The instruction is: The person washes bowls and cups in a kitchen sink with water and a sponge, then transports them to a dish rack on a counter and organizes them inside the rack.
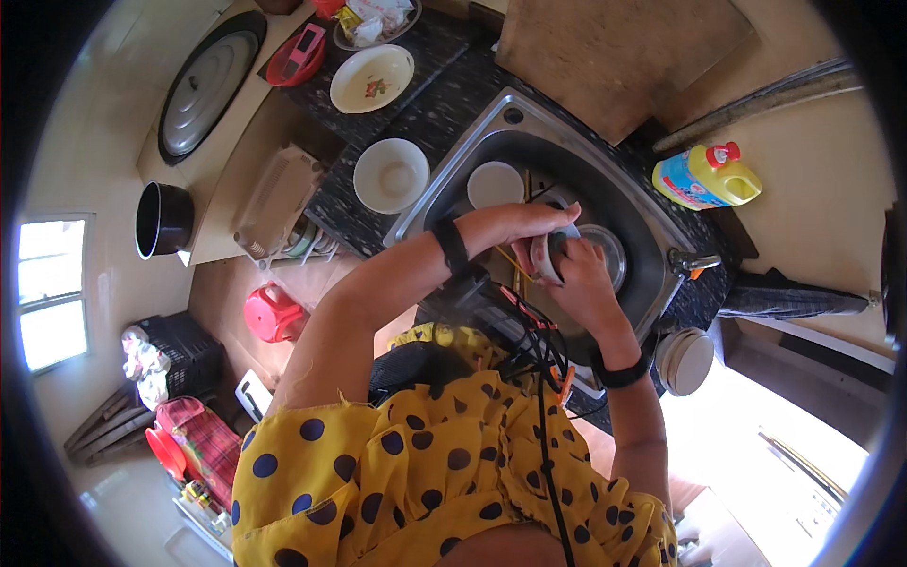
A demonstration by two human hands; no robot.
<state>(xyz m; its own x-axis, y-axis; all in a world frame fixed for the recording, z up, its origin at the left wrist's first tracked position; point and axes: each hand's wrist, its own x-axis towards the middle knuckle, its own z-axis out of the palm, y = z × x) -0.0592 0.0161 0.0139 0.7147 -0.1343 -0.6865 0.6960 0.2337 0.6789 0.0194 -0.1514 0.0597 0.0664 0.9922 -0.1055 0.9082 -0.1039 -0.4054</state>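
Over a stainless steel sink (638, 205), my left hand (528, 221) holds a small white bowl (541, 259) that is tilted on its side. My right hand (585, 285) has its fingers inside the bowl's mouth, and whether a cloth is in them is hidden. Under the hands, the basin holds a round clear or metal dish (613, 256), partly covered by my right hand. Another white bowl (495, 186) sits in the basin near my left wrist. Several chopsticks (526, 190) lie beside it, partly hidden by my left forearm.
A white bowl (391, 176) and a cream basin (372, 78) stand on the black speckled counter (439, 99). A yellow detergent bottle (705, 177) is right of the sink, near the faucet (691, 262). Stacked round containers (686, 363) stand by the right edge. Black cables hang before my chest.
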